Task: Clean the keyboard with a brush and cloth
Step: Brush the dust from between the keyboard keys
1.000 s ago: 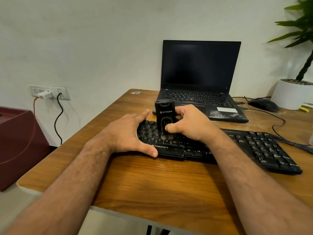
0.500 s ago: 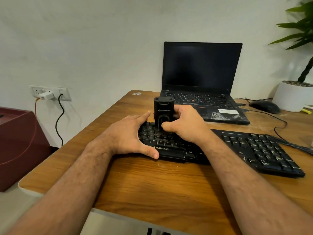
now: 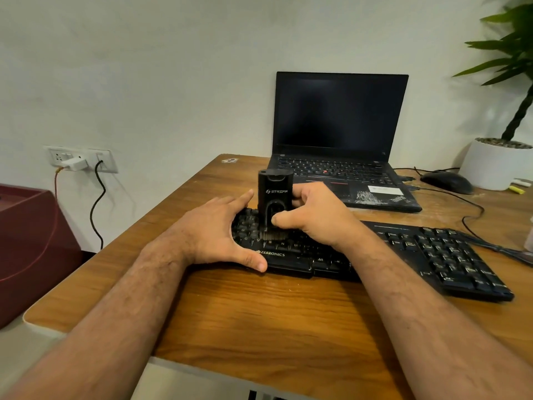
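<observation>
A person sits at a wooden desk (image 3: 259, 319) with both bare forearms stretched forward over a black Zebronics keyboard (image 3: 432, 255), which lies across the middle of the desk and angles away to the right.

The right hand (image 3: 314, 217) grips a black upright brush tool (image 3: 275, 202), marked STRIFF, with the thumb pinching its front face and the fingers curled round behind it. The tool stands vertical on the left half of the keyboard, its short bristles touching the keys near the lower letter row.

The left hand (image 3: 219, 229) is spread wide and braces the keyboard's left end. Its thumb presses on the front edge just beside the Zebronics logo, and its straight fingers reach over the far rows, the index fingertip close to the brush tool.

Behind the keyboard sits an open ThinkPad laptop (image 3: 340, 140) with a dark screen. To its right lie a black mouse (image 3: 447, 181) and a white pot (image 3: 496, 164) holding a green plant. A cable (image 3: 473, 215) trails across the desk towards the keyboard's right end. On the wall to the left, a switch plate (image 3: 80, 158) carries a white plug and a black cord, above a dark red box (image 3: 28, 243).
</observation>
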### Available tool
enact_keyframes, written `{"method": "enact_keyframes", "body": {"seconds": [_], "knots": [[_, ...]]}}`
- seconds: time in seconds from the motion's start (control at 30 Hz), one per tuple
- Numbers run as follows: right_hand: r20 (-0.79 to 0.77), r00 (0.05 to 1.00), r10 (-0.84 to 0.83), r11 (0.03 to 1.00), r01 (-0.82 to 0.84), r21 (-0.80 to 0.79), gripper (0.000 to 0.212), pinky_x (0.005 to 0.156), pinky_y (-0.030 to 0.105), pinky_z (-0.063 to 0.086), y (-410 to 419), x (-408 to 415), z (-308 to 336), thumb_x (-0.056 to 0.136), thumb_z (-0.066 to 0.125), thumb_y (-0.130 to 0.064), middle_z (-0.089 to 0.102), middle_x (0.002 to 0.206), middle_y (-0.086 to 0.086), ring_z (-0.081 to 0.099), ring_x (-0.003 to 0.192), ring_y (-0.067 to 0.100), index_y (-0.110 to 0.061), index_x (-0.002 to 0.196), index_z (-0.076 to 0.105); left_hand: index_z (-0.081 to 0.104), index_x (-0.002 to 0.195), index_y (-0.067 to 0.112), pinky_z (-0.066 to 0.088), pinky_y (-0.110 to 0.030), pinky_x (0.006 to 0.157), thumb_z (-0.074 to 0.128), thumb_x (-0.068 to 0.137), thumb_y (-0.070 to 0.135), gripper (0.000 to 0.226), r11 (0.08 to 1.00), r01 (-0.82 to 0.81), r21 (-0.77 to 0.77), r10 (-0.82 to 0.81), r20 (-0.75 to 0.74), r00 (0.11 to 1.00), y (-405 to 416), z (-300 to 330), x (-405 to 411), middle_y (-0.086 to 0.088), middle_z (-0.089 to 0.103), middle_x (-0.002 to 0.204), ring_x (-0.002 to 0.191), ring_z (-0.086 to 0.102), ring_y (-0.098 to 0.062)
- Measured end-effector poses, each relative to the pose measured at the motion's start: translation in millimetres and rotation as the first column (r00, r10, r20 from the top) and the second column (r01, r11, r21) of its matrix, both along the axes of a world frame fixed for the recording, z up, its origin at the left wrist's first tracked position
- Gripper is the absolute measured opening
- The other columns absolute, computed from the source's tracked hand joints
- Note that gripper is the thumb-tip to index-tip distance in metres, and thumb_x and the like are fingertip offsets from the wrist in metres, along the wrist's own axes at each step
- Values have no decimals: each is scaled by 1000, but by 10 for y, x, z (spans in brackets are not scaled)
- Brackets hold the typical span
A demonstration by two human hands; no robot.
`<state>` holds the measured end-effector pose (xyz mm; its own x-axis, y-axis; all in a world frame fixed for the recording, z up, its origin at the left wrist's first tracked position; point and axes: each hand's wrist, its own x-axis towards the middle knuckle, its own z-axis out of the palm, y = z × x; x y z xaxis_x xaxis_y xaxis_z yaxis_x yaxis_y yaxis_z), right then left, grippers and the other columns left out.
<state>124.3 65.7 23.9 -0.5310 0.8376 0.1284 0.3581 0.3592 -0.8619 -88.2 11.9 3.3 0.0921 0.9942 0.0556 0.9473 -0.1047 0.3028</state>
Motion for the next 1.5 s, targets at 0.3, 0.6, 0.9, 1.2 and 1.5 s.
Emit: {"method": "enact_keyframes", "body": {"seconds": [0.3,0.6,0.9,1.2,1.5], "knots": [[-30,985,-170,983,171,65,28,74,27,56,87,44,3,77,79,-14,77,90,-7,73,85,9,-28,101,74,3,160,38,31,-46,118,59,34,100,150,1000,-9,-26,8,-17,1000,-36,23,25,12,26,162,144,28,-10],[-34,973,-230,964,232,129,31,70,21,51,143,45,-8,79,79,-15,75,93,-10,70,87,6,-29,106,72,4,160,37,28,-44,119,57,35,100,149,1000,-7,-16,6,-21,1000,-38,22,29,13,24,163,146,25,-9],[-4,966,-257,951,254,176,31,62,16,46,161,44,-34,78,78,-15,72,92,-12,68,86,4,-28,104,70,4,160,38,27,-43,121,59,37,99,147,1000,-2,-27,3,24,1000,-25,-1,9,10,26,162,145,26,-10],[10,952,-307,943,303,135,28,67,25,52,275,207,-38,77,79,-14,75,89,-6,70,83,10,-24,102,73,4,160,38,26,-40,120,58,37,98,147,999,-9,-34,10,26,1000,-48,19,26,11,24,163,146,25,-10],[38,930,-365,921,356,157,20,68,27,53,350,286,-58,75,80,-15,75,85,-5,71,83,14,-22,93,72,4,158,45,29,-44,119,55,38,101,142,1000,0,-15,0,-20,1000,-49,16,25,11,30,160,143,30,-11]]}}
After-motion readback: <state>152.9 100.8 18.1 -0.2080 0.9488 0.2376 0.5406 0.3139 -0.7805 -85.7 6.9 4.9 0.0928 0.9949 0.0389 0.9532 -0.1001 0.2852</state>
